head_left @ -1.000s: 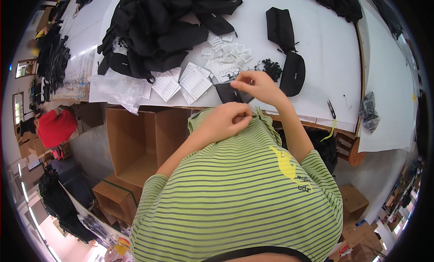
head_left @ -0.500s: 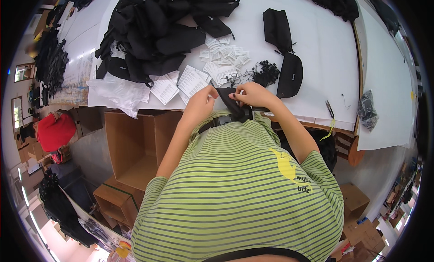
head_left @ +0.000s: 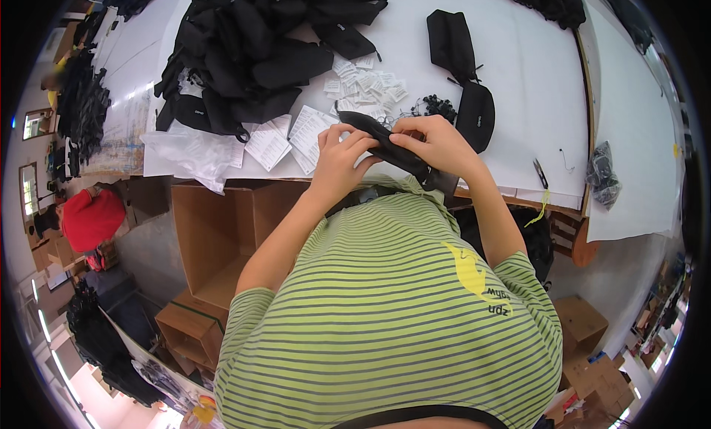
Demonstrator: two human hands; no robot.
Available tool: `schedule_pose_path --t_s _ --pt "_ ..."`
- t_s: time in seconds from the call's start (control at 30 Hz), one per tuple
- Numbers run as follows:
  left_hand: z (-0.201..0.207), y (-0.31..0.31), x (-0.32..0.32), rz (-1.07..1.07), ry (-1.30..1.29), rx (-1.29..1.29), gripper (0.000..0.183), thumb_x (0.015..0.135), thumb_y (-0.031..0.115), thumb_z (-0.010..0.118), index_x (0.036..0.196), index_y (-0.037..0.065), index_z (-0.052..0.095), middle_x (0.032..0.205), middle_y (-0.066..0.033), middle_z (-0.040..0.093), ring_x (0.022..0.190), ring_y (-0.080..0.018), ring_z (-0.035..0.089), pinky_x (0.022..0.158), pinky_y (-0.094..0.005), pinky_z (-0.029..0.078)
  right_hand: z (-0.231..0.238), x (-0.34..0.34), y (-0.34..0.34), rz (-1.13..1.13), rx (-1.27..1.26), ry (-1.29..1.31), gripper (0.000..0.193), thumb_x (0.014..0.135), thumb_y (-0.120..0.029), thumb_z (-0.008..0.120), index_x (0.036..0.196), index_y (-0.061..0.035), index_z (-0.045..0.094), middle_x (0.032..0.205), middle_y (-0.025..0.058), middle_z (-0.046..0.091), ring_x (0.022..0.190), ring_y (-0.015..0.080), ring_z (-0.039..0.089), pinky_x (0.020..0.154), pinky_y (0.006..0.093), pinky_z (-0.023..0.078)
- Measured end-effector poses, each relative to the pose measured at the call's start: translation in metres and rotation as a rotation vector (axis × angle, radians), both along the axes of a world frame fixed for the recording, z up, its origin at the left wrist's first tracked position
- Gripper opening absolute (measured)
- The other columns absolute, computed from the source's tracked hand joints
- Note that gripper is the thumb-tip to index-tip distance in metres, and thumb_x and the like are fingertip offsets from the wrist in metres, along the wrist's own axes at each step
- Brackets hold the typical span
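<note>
We hold a black pouch at the table's near edge, slantwise, its far end over the table and its lower end in front of our body. Compared with half a second ago, the pouch is raised and turned: it then hangs folded toward us under the right hand, with the left hand beside it. Now both hands bear on it. We judge that this gives two-handed control of the pouch.

Our left hand is partly closed, with curled fingers and thumb gripping the pouch's left side. Our right hand is nearly closed, with thumb and fingers pinching its upper right side. We cannot tell whether the pouch contains anything.

Just beyond the pouch we find small white tags and a cluster of black cords. White leaflets lie left of the hands along the near edge, beside a clear plastic bag. A heap of black pouches covers the far left area. To the right lies another pouch; the snips rest toward the near right corner.
</note>
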State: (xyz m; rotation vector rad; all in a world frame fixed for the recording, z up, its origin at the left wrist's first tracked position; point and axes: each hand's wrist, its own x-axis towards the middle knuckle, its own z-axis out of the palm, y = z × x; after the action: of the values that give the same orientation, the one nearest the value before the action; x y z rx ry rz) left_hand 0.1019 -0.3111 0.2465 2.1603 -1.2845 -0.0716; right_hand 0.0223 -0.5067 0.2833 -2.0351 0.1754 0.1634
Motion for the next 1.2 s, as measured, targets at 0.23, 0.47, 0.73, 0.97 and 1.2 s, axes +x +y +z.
schedule_pose_path --t_s 0.23,0.47,0.73,0.97,1.2 --pt "0.032 0.004 0.013 -0.181 -0.12 -0.206 0.027 0.062 0.007 0.073 0.085 0.003 0.06 0.089 -0.0061 0.061 0.088 -0.0259 0.058 0.075 -0.0367 0.046 0.03 -0.011 0.001 -0.008 0.197 -0.088 0.02 0.084 -0.021 0.064 0.088 -0.0022 0.063 0.067 0.0035 0.059 0.061 0.0105 0.049 0.057 0.0252 0.039" --pt "0.056 0.01 0.009 -0.248 -0.156 -0.123 0.03 0.066 0.014 0.074 0.091 0.004 0.059 0.089 -0.0055 0.06 0.09 -0.0249 0.056 0.078 -0.0364 0.044 0.036 -0.011 -0.007 0.098 0.377 -0.041 0.019 0.084 -0.019 0.065 0.086 -0.0002 0.063 0.069 0.0012 0.057 0.065 0.0081 0.046 0.062 0.0223 0.038" --pt "0.072 0.014 -0.008 -0.29 -0.01 -0.226 0.022 0.065 0.011 0.075 0.079 0.006 0.06 0.08 -0.0048 0.06 0.076 -0.0224 0.058 0.073 -0.0327 0.045 0.018 -0.01 -0.015 0.192 0.698 0.054 0.018 0.089 -0.014 0.06 0.085 0.0037 0.061 0.077 -0.0011 0.057 0.071 0.0045 0.048 0.064 0.0202 0.039" --pt "0.077 0.028 -0.005 -0.087 0.421 0.007 0.022 0.078 0.014 0.068 0.092 0.001 0.057 0.081 -0.0134 0.059 0.072 -0.0299 0.059 0.064 -0.0335 0.047 -0.042 -0.033 -0.036 0.039 0.693 0.142 0.045 0.095 -0.037 0.048 0.12 0.0007 0.052 0.109 0.0077 0.06 0.104 0.0151 0.054 0.093 0.0283 0.04" --pt "0.064 0.063 0.027 -0.285 1.34 0.172 0.025 0.084 0.02 0.065 0.097 0.001 0.055 0.083 -0.0061 0.057 0.078 -0.012 0.05 0.069 -0.0259 0.043 -0.031 -0.062 -0.031 0.33 0.748 0.315 0.032 0.081 -0.009 0.064 0.111 -0.0015 0.057 0.102 0.0054 0.063 0.102 0.0157 0.056 0.098 0.0308 0.036"
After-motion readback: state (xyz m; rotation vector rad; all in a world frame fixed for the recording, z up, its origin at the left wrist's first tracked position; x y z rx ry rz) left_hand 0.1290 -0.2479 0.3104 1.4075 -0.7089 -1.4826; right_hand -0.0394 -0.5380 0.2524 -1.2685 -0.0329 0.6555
